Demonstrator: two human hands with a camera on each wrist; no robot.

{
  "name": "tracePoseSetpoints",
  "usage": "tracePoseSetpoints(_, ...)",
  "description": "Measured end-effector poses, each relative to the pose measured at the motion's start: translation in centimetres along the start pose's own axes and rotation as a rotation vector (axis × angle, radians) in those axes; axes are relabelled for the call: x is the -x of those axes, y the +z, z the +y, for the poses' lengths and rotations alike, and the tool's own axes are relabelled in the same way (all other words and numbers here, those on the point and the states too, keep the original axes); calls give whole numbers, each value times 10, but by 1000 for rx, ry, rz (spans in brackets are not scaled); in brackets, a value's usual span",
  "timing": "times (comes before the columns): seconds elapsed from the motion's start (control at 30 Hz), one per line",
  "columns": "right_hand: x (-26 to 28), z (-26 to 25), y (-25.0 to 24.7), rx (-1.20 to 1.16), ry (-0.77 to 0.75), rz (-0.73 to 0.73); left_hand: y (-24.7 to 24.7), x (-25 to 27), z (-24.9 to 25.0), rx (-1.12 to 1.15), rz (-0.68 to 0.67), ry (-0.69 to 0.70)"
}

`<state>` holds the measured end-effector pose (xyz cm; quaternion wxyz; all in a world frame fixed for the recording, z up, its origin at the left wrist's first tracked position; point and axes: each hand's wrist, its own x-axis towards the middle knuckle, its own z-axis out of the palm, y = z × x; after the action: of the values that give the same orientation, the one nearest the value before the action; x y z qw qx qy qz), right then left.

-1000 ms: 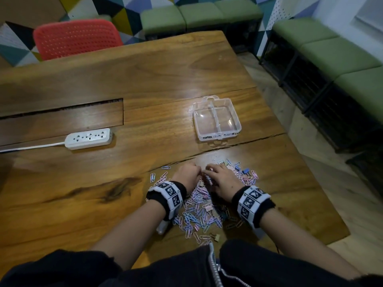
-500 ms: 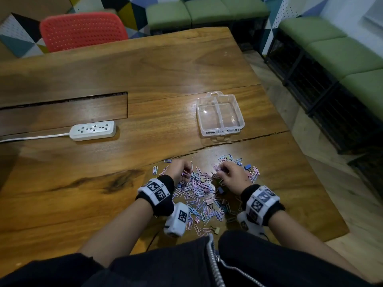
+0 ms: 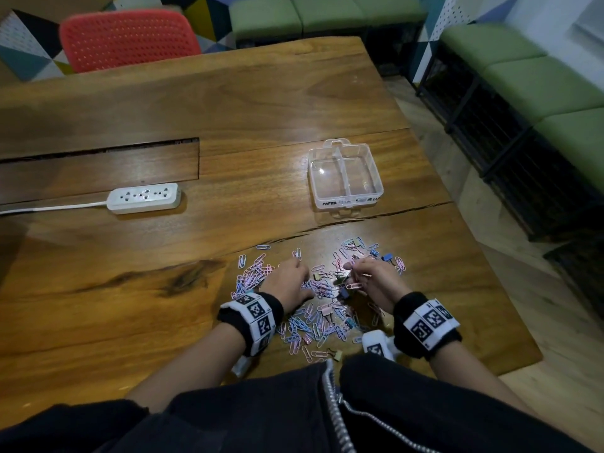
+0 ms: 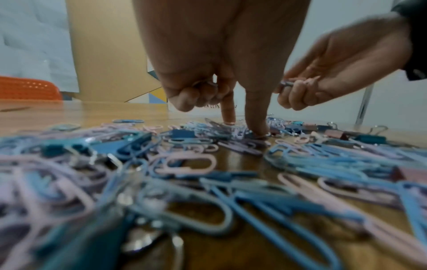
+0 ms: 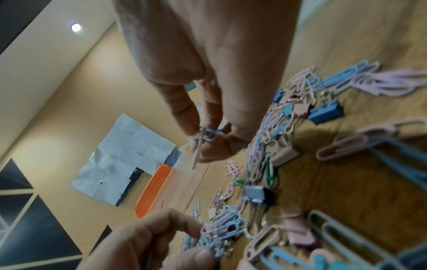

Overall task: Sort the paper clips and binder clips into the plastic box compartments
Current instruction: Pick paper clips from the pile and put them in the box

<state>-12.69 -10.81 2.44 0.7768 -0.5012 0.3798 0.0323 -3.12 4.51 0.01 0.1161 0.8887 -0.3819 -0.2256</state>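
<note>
Pink and blue paper clips [image 3: 313, 318] and a few binder clips [image 5: 325, 113] lie in a heap on the wooden table [image 3: 163, 289] near its front edge. My left hand [image 4: 242, 127] has two digits pressed down into the heap, while its other fingers curl round a bit of wire clip. Just right of it, my right hand [image 5: 205, 144] pinches a small bunch of paper clips [image 5: 208, 137] slightly above the heap. The clear two-compartment plastic box [image 3: 376, 191] stands open and empty beyond the heap.
A white power strip [image 3: 145, 197] with its cord lies at the left of the table. A red chair [image 3: 127, 37] stands at the far side. The table's right edge drops to the floor by green benches [image 3: 539, 86].
Both hands have moved apart over the heap. The right hand has lifted slightly with paper clips pinched in its fingers, and the clips are spread wider.
</note>
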Motion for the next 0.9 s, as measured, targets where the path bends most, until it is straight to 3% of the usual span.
tracePoseSetpoints(0.23,-4,1,10,-163,93,-14,-1,2,-6,-107,-42,20)
tracePoseSetpoints(0.33,-7,4,10,-154,170,-10,-5,1,-7,31,-27,23)
tracePoseSetpoints(0.43,-9,4,8,-155,195,-10,-16,0,-6,450,12,-97)
tracePoseSetpoints(0.57,-8,3,5,-71,179,-27,-26,1,-14,1345,-9,-392)
tracePoseSetpoints(0.67,-10,5,13,309,84,36,-31,1,-21,1733,-14,-491)
tracePoseSetpoints(0.8,-15,13,44,939,-265,-8,-34,1,-22,1655,-21,-509)
tracePoseSetpoints(0.9,-24,13,60,1444,-412,-102,-34,3,-26,1572,-24,-530)
